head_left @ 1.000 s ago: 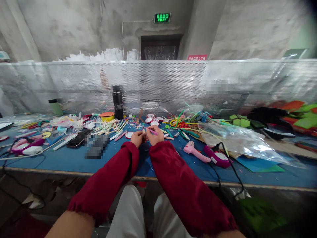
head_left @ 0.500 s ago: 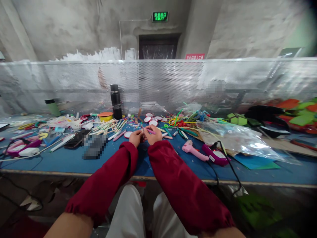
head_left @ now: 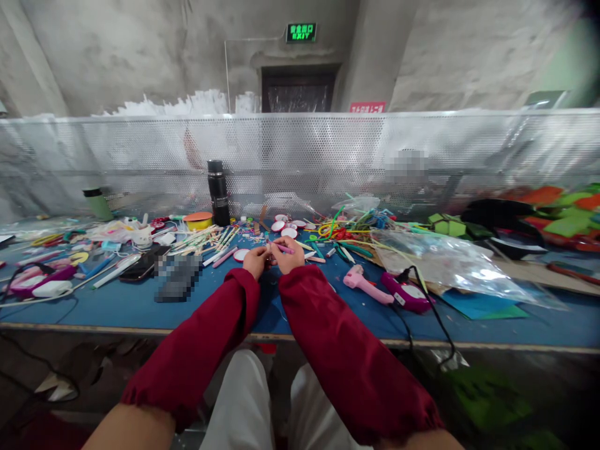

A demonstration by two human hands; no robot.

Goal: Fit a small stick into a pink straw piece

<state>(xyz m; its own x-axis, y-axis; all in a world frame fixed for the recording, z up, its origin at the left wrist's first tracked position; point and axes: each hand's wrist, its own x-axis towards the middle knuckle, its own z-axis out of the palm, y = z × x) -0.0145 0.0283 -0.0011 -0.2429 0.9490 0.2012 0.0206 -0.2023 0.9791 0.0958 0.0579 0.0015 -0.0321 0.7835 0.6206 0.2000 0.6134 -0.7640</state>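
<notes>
Both my arms wear dark red sleeves and meet over the middle of the blue table [head_left: 140,306]. My right hand [head_left: 290,255] is closed on a thin pink stick [head_left: 284,249] that points left. My left hand [head_left: 255,259] is pinched shut against the stick's left end, on a small piece I cannot make out. The two hands touch each other. Small round white-and-red discs [head_left: 289,232] lie just beyond them.
A black flask [head_left: 218,192] stands at the back by an orange-lidded tub [head_left: 199,219]. Pink glue guns [head_left: 366,287] with black cords lie to the right beside a clear plastic bag [head_left: 450,262]. Straws and sticks [head_left: 206,239], a phone [head_left: 140,262] and a perforated metal screen [head_left: 300,156] surround the spot.
My hands stay together on the pink stick with only slight finger shifts. The view has drifted a little.
</notes>
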